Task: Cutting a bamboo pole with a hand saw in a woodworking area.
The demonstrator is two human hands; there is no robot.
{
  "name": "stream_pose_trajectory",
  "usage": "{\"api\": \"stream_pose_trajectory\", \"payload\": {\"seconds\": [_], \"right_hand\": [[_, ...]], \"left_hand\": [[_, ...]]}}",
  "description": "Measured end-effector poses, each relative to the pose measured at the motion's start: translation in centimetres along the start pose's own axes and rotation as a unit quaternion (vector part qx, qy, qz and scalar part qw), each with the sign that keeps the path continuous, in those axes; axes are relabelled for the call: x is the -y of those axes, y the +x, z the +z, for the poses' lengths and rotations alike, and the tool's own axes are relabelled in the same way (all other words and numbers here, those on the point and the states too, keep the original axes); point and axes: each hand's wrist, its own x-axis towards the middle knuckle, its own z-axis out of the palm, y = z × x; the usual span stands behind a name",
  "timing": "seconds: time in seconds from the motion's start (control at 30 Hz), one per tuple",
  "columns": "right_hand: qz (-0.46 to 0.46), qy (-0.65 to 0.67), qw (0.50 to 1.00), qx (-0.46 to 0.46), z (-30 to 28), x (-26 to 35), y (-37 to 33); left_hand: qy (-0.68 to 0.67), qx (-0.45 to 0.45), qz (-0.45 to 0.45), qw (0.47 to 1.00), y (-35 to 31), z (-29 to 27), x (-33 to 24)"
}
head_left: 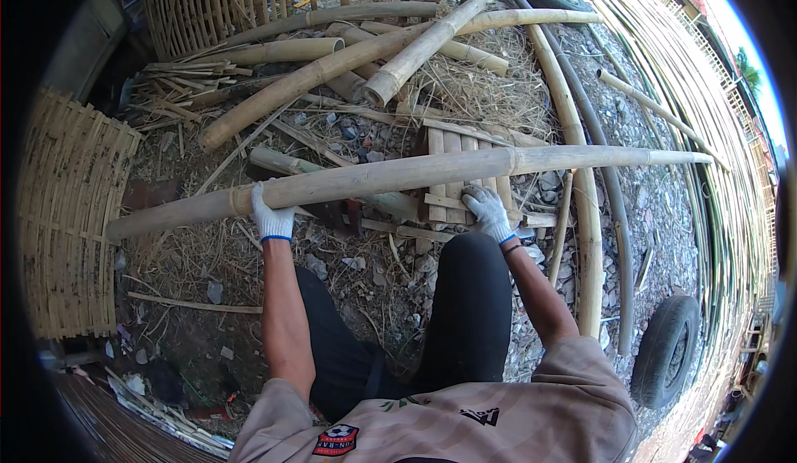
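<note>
Spanning littered outdoor ground [187, 276]: bamboo pole [382, 179] | left grip [272, 214] clamped on it | right grip [488, 211] on slats [452, 149], closure unclear

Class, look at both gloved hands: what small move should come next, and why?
Probably the right hand should shift to the long bamboo pole, steadying it: only the left hand is on it, while the right rests on the slatted wooden piece.

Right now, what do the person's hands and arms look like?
The left hand and right hand wear whitish knitted gloves with blue edging at the cuffs. A dark band circles the right wrist. The short sleeves are light brown, leaving forearms bare.
</note>
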Motion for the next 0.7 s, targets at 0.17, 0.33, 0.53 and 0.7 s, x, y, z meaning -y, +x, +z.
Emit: {"api": "stream_pose_trajectory", "payload": {"seconds": [0.17, 0.33, 0.53, 0.7], "right_hand": [[-0.023, -0.058, 0.997, -0.041, 1.7, -4.1, -3.6], [0.136, 0.091, 0.987, -0.006, -1.8, -0.7, -2.8], [0.218, 0.025, 0.950, -0.224, -1.9, -0.2, -3.0], [0.240, 0.004, 0.964, -0.117, 0.2, -1.1, -4.2]], "left_hand": [[0.012, -0.007, -0.028, 1.000, 1.2, 0.0, 3.1], [0.044, -0.026, -0.012, 0.999, 0.9, -1.2, 1.8], [0.041, -0.050, -0.013, 0.998, 1.2, -0.6, 2.9], [0.049, -0.034, -0.012, 0.998, 0.9, 0.3, 3.5]]}}
